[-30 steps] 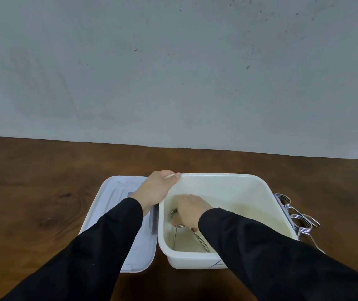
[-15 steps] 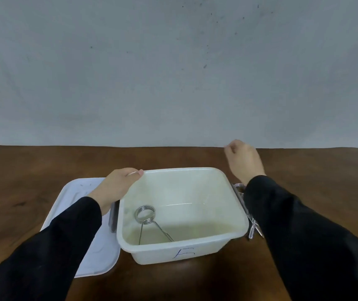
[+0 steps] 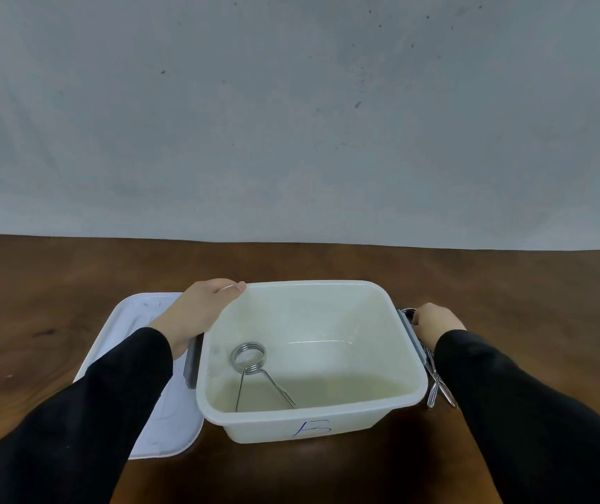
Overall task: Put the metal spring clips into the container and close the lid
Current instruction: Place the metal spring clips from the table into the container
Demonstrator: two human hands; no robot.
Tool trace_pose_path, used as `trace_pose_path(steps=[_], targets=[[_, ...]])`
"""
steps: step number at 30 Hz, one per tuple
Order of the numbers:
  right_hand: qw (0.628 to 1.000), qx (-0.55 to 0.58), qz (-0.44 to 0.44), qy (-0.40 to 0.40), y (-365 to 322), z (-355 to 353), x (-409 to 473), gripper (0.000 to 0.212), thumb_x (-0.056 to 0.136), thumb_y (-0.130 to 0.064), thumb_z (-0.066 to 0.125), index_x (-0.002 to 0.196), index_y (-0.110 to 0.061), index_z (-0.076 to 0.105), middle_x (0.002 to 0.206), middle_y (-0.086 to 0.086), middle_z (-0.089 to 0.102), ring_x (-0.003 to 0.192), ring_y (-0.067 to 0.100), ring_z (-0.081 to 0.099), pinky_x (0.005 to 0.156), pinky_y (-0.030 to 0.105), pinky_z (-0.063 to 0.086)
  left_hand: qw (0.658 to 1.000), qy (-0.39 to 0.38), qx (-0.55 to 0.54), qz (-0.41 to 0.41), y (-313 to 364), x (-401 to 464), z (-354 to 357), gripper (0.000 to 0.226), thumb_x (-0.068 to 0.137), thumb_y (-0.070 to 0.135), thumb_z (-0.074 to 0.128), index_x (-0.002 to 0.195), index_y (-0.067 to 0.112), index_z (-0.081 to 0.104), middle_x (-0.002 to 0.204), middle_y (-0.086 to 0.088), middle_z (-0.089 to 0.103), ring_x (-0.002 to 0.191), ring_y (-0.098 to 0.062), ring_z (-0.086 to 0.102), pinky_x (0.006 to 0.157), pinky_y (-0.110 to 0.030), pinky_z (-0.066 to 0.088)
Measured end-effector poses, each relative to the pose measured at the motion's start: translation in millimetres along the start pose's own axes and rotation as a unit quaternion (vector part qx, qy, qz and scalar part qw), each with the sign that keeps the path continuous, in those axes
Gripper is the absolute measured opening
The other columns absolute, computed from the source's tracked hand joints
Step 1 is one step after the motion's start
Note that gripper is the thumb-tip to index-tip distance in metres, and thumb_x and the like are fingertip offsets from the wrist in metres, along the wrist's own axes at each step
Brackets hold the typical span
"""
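Observation:
A white plastic container point(image 3: 405, 391) stands open on the brown table, with a blue mark on its front wall. One metal spring clip point(image 3: 251, 360) lies inside, at the left of the bottom. My left hand point(image 3: 200, 309) grips the container's far left rim. My right hand point(image 3: 436, 320) is down just right of the container, its fingers on the coil of the spring clips point(image 3: 436, 389) lying there on the table; whether it has a grip on one is hidden. The pale lid point(image 3: 138, 321) lies flat to the left, partly under my left arm.
The dark wooden table point(image 3: 73, 271) stretches to both sides and behind the container. A grey wall rises at its far edge. Grey latches sit on the container's left and right sides.
My right hand left the container, leaving one clip inside, swung up and right, then came down onto the clips beside the container. My left hand stayed on the rim.

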State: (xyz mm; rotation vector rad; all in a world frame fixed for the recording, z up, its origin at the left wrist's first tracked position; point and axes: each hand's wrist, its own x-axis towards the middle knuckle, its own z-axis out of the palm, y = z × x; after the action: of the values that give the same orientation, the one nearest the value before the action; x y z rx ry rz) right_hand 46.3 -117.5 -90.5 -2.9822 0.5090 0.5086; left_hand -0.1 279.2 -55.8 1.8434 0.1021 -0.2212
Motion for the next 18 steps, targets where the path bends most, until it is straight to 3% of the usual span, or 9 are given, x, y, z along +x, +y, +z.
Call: trace_pose_path(steps=[3,8,10,14,16,18], targets=[[1.000,-0.006,-0.005,0.005,-5,-7,2,0.019,0.095,-0.012,0.058,0.106,-0.005,0.072,0.087,0.010,0.065,0.077,0.028,0.060,0.071,0.029,0.048,1.000,0.002,-0.003,-0.001,-2,2,-1,0.034,0.100,0.045,0.062,0.096,0.017,0.081,0.093,-0.003,0.078,0.084,-0.020,0.066,0.077,-0.033,0.050],[0.996,0.009,-0.047,0.071,-10,-28,0,0.018,0.096,-0.018,0.059,0.084,-0.009,0.069,0.081,0.010,0.069,0.081,0.029,0.068,0.067,0.028,0.047,1.000,0.003,-0.008,-0.003,-5,4,-2,0.034,0.099,0.047,0.062,0.097,0.019,0.081,0.096,0.002,0.077,0.088,-0.019,0.067,0.079,-0.033,0.050],[0.988,0.014,-0.077,0.132,-13,-44,-8,0.022,0.096,-0.020,0.058,0.089,-0.008,0.076,0.083,0.010,0.072,0.079,0.027,0.069,0.067,0.030,0.050,1.000,0.002,-0.006,-0.005,-6,5,-3,0.035,0.098,0.048,0.062,0.096,0.019,0.081,0.098,-0.001,0.078,0.089,-0.020,0.067,0.083,-0.035,0.050],[0.933,0.165,-0.179,0.264,-43,-103,-52,0.018,0.095,-0.024,0.064,0.088,-0.011,0.074,0.079,0.006,0.069,0.072,0.023,0.064,0.058,0.028,0.046,1.000,0.012,0.004,-0.007,-5,5,-2,0.033,0.100,0.047,0.060,0.100,0.021,0.080,0.106,0.002,0.077,0.098,-0.019,0.067,0.088,-0.034,0.050],[0.917,0.191,-0.237,0.257,-69,-135,-93,0.015,0.094,-0.030,0.065,0.086,-0.019,0.071,0.077,-0.002,0.065,0.063,0.011,0.056,0.053,0.023,0.039,1.000,0.013,0.009,-0.008,-4,5,-2,0.033,0.100,0.047,0.060,0.106,0.020,0.079,0.112,0.000,0.076,0.104,-0.020,0.065,0.091,-0.034,0.049],[0.922,0.174,-0.286,0.194,-97,-149,-134,0.018,0.090,-0.038,0.068,0.080,-0.022,0.071,0.069,-0.007,0.061,0.055,0.009,0.051,0.051,0.025,0.036,1.000,0.010,0.011,-0.011,-2,3,-3,0.038,0.099,0.048,0.059,0.105,0.014,0.077,0.104,0.002,0.073,0.096,-0.020,0.063,0.084,-0.034,0.047]])
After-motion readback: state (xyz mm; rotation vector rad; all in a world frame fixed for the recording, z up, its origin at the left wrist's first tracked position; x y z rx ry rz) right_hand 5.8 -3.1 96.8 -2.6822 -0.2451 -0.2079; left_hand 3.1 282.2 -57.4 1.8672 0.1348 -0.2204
